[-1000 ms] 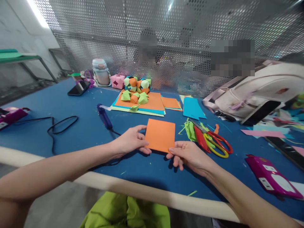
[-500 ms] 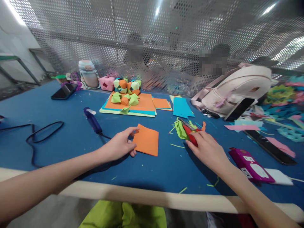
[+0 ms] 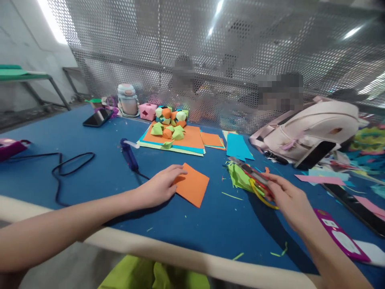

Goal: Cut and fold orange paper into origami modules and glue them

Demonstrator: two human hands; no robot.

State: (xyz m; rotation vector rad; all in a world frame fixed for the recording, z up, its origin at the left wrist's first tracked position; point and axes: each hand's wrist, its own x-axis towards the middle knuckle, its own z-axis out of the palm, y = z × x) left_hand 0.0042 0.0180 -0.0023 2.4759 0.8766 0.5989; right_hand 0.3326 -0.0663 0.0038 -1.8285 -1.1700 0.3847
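Observation:
An orange paper square (image 3: 192, 186) lies on the blue table (image 3: 90, 168) in front of me. My left hand (image 3: 161, 185) rests on its left edge, fingers stretched flat over the paper. My right hand (image 3: 288, 200) is to the right, fingers closed around the red and yellow handles of the scissors (image 3: 255, 180). The scissor blades point up and left, over a bunch of green paper scraps (image 3: 237, 178).
A stack of coloured sheets with folded paper shapes (image 3: 173, 134) sits behind the square, and a blue sheet (image 3: 237, 146) to its right. A blue glue gun (image 3: 129, 154) and black cable (image 3: 66, 166) lie left. A pale backpack (image 3: 313, 128) and magenta device (image 3: 339, 237) are right.
My right hand let go of the orange square, moved right and closed on the scissors. My left hand stayed on the square, which has turned slightly.

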